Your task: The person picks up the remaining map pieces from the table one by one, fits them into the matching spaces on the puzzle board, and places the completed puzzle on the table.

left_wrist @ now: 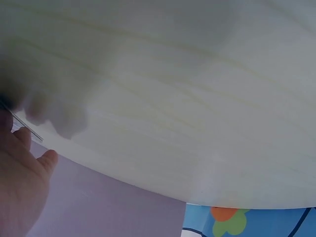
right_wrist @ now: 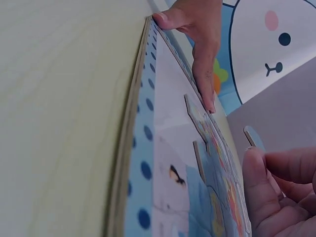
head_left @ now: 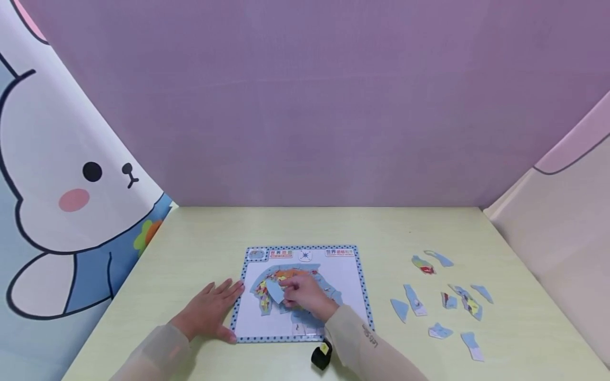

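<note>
A world-map jigsaw board (head_left: 245, 325) with a blue dotted border lies on the table, its map partly filled in. Between thumb and fingers my right hand (head_left: 307, 293) pinches a light blue puzzle piece (head_left: 275, 291), over the left part of the map. The right wrist view shows this piece (right_wrist: 255, 138) raised above the board, its lower end hidden by the fingertips. My left hand (head_left: 209, 312) rests with spread fingers on the table at the board's left edge, fingertips and thumb right at the border. Only part of the left hand (left_wrist: 22, 177) shows in the left wrist view.
Several loose puzzle pieces lie to the right of the board, among them a red-and-green piece (head_left: 423, 265) and a long blue one (head_left: 415, 300). A small black object with a yellow label (head_left: 321, 355) sits by the right wrist. A purple backdrop (head_left: 324, 106) stands behind the table.
</note>
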The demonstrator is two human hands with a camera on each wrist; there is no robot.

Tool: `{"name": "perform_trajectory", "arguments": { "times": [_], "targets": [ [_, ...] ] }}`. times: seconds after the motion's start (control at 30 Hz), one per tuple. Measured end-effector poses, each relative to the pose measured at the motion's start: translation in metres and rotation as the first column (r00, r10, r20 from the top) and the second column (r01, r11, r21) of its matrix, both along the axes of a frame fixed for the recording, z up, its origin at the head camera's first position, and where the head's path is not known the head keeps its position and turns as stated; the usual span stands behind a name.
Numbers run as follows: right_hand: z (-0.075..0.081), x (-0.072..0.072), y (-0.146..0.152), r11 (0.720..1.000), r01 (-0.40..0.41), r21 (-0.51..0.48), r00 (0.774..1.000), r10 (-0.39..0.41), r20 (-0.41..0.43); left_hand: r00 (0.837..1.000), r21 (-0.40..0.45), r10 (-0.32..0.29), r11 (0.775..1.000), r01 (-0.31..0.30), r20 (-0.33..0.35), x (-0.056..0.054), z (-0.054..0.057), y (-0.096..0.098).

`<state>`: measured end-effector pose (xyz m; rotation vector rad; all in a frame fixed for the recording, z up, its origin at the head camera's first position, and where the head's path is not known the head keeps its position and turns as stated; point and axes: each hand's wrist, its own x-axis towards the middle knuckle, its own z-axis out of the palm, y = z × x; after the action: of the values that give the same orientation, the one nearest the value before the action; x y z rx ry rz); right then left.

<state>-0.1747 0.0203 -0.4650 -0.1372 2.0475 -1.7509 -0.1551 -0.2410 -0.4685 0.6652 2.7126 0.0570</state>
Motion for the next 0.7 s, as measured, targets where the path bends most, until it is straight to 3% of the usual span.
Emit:
{"name": "perform_trajectory", "arguments": {
  "times": [0.33, 0.7],
  "targets": [
    [-0.006, 0.009, -0.011, 0.998, 0.058, -0.002, 0.998, -0.057, 0.018, 1.0, 0.013, -0.009, 1.0, 0.009, -0.009, 0.002, 0.003, 0.001],
    [0.0, 0.015, -0.031, 0.993, 0.034, 0.117, 0.999, -0.037, 0.019, 1.0, 0.005, 0.001, 1.0, -0.001, -0.006, 0.003, 0.003, 0.002]
  ]
}}
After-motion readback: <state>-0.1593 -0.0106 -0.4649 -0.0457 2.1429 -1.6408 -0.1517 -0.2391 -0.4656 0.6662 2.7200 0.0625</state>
